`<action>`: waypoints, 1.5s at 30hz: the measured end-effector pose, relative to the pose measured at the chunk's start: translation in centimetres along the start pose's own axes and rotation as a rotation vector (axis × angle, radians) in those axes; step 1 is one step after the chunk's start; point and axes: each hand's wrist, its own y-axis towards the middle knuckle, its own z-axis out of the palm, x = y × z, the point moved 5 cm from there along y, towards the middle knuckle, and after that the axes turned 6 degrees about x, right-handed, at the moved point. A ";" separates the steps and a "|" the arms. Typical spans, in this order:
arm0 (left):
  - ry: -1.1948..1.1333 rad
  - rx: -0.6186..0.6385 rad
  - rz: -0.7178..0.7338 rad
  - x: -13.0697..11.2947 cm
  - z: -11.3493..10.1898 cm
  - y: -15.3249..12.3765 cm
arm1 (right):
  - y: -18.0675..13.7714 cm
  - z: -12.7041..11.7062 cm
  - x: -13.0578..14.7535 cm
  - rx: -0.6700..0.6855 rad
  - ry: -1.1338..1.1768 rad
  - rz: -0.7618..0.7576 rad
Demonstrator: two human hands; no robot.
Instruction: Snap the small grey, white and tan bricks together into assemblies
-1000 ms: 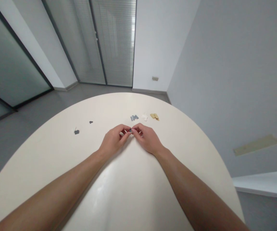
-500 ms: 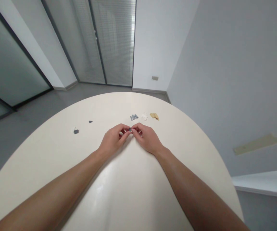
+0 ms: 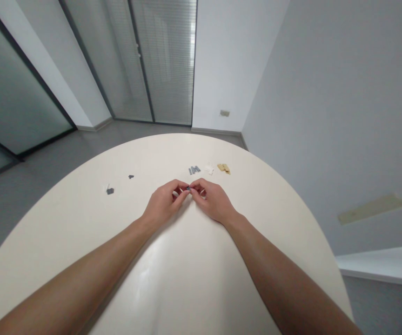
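Observation:
My left hand (image 3: 167, 197) and my right hand (image 3: 211, 197) meet over the middle of the table, fingertips nearly touching. Between them they pinch a small dark grey piece (image 3: 188, 188), mostly covered by the fingers; its exact kind is too small to make out. Just beyond the fingers lie several flat grey pieces (image 3: 194, 170). To their right sit a small heap of white pieces (image 3: 209, 169) and a cluster of tan pieces (image 3: 224, 168).
A round white table (image 3: 194, 279) spreads under both arms. On its left side rest a dark grey piece with a thin pale bit (image 3: 110, 190) and a smaller dark piece (image 3: 131, 177). Past the far edge stand a glass partition (image 3: 169, 70) and a white wall (image 3: 236, 60).
Both hands stay at the same spot, with only a slight shift of the fingertips around the small piece. The pieces on the table have not moved.

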 end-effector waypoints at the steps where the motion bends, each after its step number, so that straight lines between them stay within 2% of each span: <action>1: 0.000 0.000 -0.001 0.0 0.0 0.0 | 0.0 0.0 0.0 -0.002 -0.001 -0.001; 37: 0.021 0.002 -0.057 0.2 -0.1 0.0 | 0.0 -0.1 0.4 0.016 -0.016 -0.021; 45: -0.009 -0.002 -0.007 -0.2 -0.2 0.1 | 0.0 0.0 0.2 0.024 0.004 -0.008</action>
